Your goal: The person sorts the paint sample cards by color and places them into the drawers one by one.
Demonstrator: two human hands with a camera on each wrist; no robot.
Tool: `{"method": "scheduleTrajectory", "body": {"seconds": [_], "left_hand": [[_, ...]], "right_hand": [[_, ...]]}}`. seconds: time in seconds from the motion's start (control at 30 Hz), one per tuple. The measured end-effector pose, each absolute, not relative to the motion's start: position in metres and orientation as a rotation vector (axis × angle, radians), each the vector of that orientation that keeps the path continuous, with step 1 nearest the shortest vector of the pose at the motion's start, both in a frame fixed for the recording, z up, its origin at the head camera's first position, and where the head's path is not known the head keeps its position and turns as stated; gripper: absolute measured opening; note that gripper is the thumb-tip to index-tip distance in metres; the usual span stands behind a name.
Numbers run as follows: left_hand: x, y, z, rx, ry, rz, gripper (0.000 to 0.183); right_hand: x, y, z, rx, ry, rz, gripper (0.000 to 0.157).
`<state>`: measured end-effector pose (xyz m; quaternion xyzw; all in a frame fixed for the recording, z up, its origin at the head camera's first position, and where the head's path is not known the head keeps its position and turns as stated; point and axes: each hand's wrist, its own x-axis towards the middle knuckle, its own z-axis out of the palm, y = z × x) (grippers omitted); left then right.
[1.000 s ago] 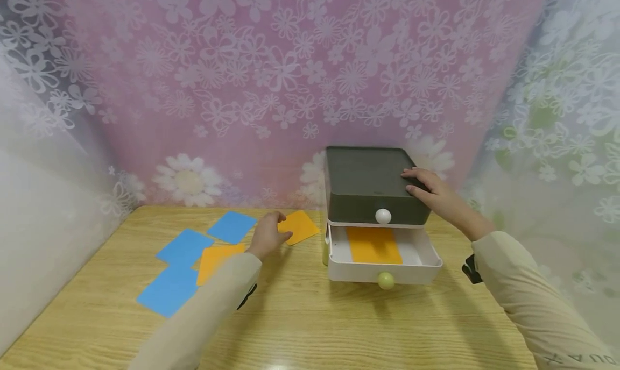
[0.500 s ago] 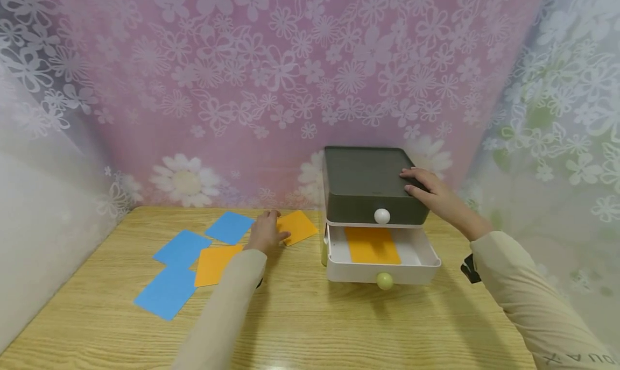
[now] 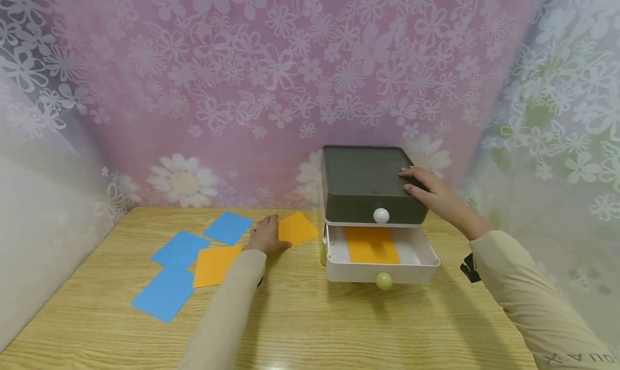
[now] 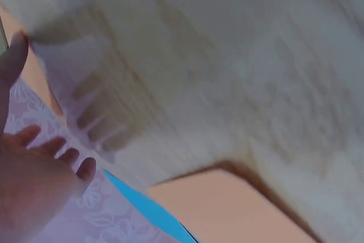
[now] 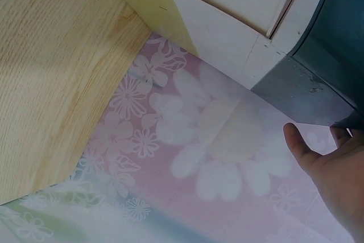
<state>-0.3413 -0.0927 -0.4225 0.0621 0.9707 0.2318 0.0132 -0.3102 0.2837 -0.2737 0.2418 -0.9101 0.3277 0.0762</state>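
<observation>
The table's orange card (by the left hand) points cornerwise at drawers.

Soft, even light, apparently from above, filled the head view, with a small pale glare on the table well below the left hand, at the frame's edge. Faint, soft-edged shadows lay right of that hand's sleeve and below the right hand. The left wrist view was dim and hazy, its grain blurred; finger-shaped shadows spread right of the hand. The right wrist view was somewhat muted, with crisper grain away from the hand.
</observation>
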Motion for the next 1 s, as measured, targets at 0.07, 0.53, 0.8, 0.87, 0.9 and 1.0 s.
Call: {"method": "scheduleTrajectory", "body": {"seconds": [0.07,0.53,0.8,0.87,0.9,1.0], "left_hand": [[-0.341,-0.095,-0.421,0.207,2.966,0.745,0.087],[-0.338,-0.099,-0.412,0.164,2.891,0.894,0.085],[-0.342,-0.109,-0.409,0.255,2.918,0.959,0.061],[-0.343,-0.111,-0.407,0.305,2.89,0.966,0.05],[-0.343,-0.113,-0.407,0.323,2.869,0.978,0.044],[-0.342,-0.116,-0.404,0.38,2.814,0.999,0.03]], "right_hand": [[-0.31,0.284,-0.273,0.726,-2.729,0.981,0.044],[-0.309,0.283,-0.273,0.708,-2.743,0.961,0.044],[-0.309,0.283,-0.272,0.721,-2.734,0.967,0.044],[-0.308,0.283,-0.272,0.72,-2.74,0.972,0.045],[-0.308,0.282,-0.272,0.718,-2.744,0.973,0.045],[-0.306,0.282,-0.271,0.711,-2.755,0.973,0.046]]}}
